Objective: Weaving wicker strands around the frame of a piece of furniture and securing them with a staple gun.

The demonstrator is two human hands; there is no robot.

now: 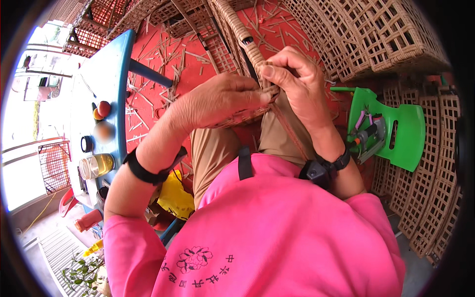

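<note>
A woven wicker frame (242, 117) rests at my lap, with a bar (232, 22) wrapped in tan wicker strip running away from me. At the bar's near end, both hands meet. My left hand (220, 99) is closed, its thumb and fingers pinching a flat brown wicker strip (289, 127). Thumb and forefinger of my right hand (299, 76) pinch together at the strip's wrapping, just beside the left fingertips. From between the hands the strip's loose length trails down toward my right wrist. The exact crossing of the strip is partly hidden by my fingers.
On the right stands a green plastic chair (413, 133) holding a staple gun (373, 133) and purple-handled pliers (362, 118). Stacked woven panels (425, 183) lie beyond. At left, a blue-edged table (118, 84) bears a glass jar (96, 166). Strip scraps litter the red floor (143, 94).
</note>
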